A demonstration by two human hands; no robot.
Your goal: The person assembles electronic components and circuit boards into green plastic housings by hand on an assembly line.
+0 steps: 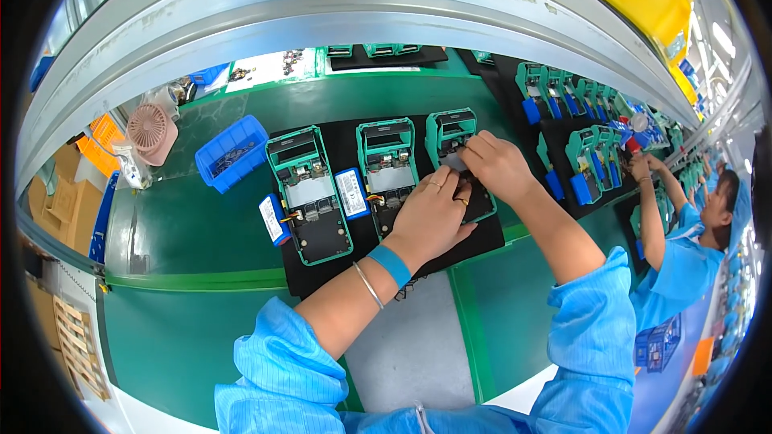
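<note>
Three green device housings stand in a row on a black mat (322,280). Both my hands are at the rightmost housing (448,127) and cover much of its inside. My left hand (430,213) bends over its lower left side, fingers curled together; what they hold is hidden. My right hand (498,165) pinches at the housing's middle, beside a small grey piece (454,162); its grip is partly hidden. The middle housing (386,153) and left housing (308,185) lie open, showing circuit parts and wires. Beside each is a blue battery pack with a white label (351,193) (274,219).
A blue bin (232,154) of small dark parts and a pink fan (150,133) stand at the left. More green housings (587,161) fill the mat at the right, where a co-worker (683,249) works. A metal beam (322,0) crosses above the bench.
</note>
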